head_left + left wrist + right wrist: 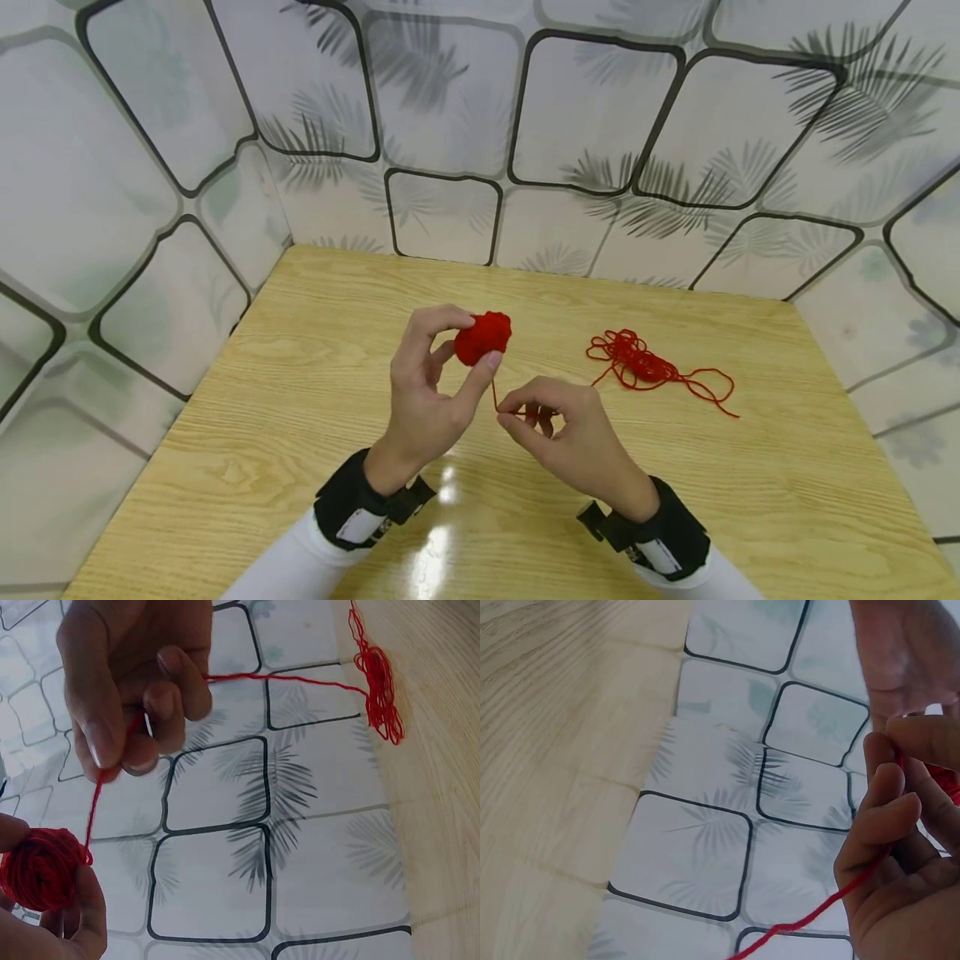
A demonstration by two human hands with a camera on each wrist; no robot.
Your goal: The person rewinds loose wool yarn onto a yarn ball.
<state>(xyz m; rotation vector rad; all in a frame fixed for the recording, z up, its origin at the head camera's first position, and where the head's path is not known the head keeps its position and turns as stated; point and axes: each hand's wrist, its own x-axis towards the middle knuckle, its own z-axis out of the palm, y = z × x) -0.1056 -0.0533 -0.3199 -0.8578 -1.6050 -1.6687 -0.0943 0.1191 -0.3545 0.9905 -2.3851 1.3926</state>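
Note:
A small ball of red yarn [483, 337] is held between the thumb and fingers of my left hand [429, 400], above the table. From the ball a strand of yarn [93, 814] runs to my right hand [566, 429], which pinches it between thumb and forefinger. The strand passes through the curled fingers of that hand and comes out the far side, as the right wrist view shows with the red strand [802, 922]. It leads on to a loose, tangled heap of red yarn [637, 362] lying on the table to the right.
The wooden table [300, 500] has a pale grain and a bright reflection near its front. A patterned wall covering [450, 100] with dark outlines and leaf prints rises behind it and at both sides. A loose yarn loop [712, 383] trails rightward from the heap.

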